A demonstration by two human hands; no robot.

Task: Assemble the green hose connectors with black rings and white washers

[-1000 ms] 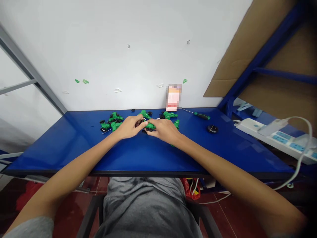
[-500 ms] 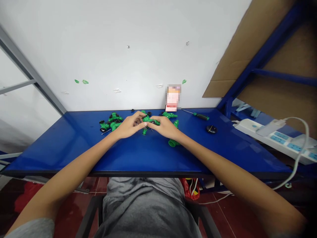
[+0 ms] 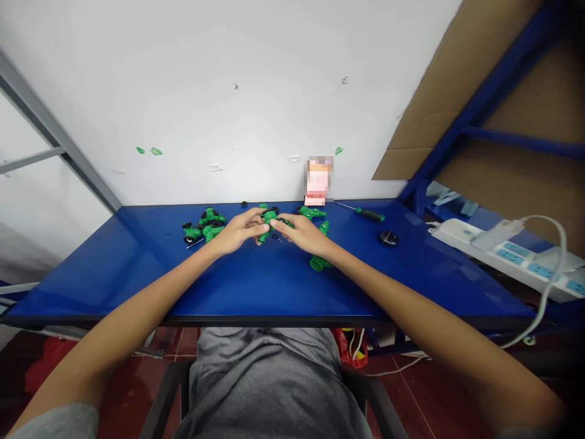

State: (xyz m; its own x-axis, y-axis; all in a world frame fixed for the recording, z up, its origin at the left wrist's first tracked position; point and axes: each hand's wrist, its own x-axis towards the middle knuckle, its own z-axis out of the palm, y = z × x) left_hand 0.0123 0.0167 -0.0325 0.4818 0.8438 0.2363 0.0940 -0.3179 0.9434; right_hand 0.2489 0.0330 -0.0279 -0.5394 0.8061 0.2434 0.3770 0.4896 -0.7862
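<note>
Above the middle of the blue table, both my hands hold a green plastic hose fitting (image 3: pixel 271 215) with black parts. My left hand (image 3: pixel 235 234) grips its left side, fingers curled behind it and thumb in front. From the right, my right hand (image 3: pixel 305 235) pinches it between thumb and fingers, covering part of it. A small black ring (image 3: pixel 275 236) lies just below the hands. Left of my left hand sit several similar green fittings (image 3: pixel 211 215) with black caps. Beside my right hand lie another green fitting (image 3: pixel 313 212) and a wide-mouthed green piece (image 3: pixel 319 263), partly hidden by my wrist.
A green-and-black screwdriver (image 3: pixel 371 214) lies at the back right, with a round black item (image 3: pixel 389 238) nearer. A blurred card (image 3: pixel 318 183) leans on the wall. On the right a white power strip (image 3: pixel 475 238) with a cable stands past the table (image 3: pixel 256 286).
The held fitting has turned between my hands, its lower green branch swinging slightly left. My left thumb has drawn back a little. The black ring below now shows more plainly.
</note>
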